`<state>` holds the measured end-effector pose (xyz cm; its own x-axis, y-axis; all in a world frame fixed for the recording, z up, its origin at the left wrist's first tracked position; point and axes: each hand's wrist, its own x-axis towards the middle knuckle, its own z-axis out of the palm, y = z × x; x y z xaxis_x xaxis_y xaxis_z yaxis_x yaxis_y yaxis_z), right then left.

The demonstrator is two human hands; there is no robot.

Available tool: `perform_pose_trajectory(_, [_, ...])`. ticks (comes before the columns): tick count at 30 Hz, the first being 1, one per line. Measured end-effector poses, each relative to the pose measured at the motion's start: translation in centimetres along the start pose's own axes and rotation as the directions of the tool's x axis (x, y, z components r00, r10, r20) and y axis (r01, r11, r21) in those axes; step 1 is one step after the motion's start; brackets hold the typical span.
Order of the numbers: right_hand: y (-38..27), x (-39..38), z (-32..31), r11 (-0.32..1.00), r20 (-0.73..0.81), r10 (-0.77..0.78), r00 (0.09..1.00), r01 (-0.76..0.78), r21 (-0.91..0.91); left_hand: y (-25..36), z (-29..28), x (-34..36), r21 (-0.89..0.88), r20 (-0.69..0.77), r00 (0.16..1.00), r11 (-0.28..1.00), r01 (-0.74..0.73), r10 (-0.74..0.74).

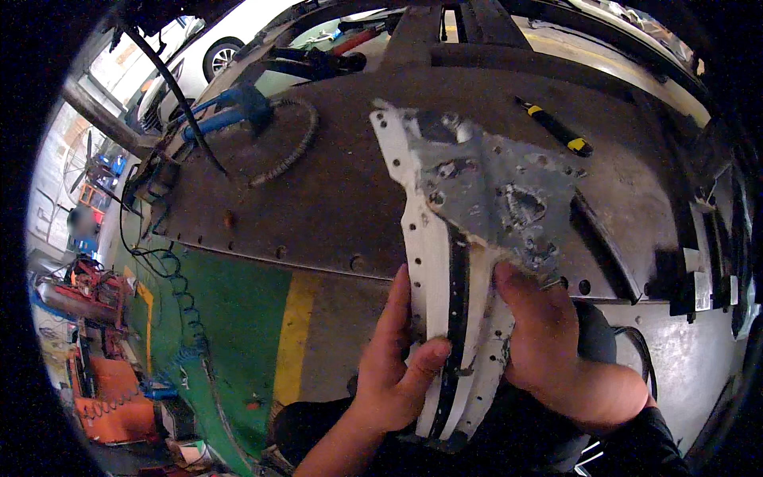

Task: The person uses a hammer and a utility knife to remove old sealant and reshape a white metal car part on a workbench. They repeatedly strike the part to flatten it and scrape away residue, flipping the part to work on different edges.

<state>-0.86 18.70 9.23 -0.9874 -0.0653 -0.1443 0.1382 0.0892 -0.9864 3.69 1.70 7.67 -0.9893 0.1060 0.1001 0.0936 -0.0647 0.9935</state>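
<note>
Left hand (399,375), right hand (547,338) half-curled, gripping panel (467,208).

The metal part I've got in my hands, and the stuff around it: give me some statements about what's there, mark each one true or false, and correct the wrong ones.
1. The left hand and right hand both hold the metal part. True.
2. The metal part has no holes. False: the metal part shows many holes.
3. A yellow-and-black tool lies on the dark table. True.
4. The blue tool lies right of the metal part. False: the blue tool is to its left.
5. A ribbed hose curves beside the blue tool. True.
</note>
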Motion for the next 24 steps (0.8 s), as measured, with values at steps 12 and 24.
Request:
perform_pose_trajectory(12, [-2.2,1.0,-0.4,0.869,-0.018,0.071,0.997,-0.053,0.492,-0.2,-1.0,-1.0,0.106,0.107,0.993,0.993,0.044,-0.055])
perform_pose_trajectory(24, [-3.0,1.2,-1.0,0.905,0.021,0.061,0.998,-0.064,0.421,1.4,-1.7,-1.2,0.343,0.132,0.990,0.939,0.007,-0.056])
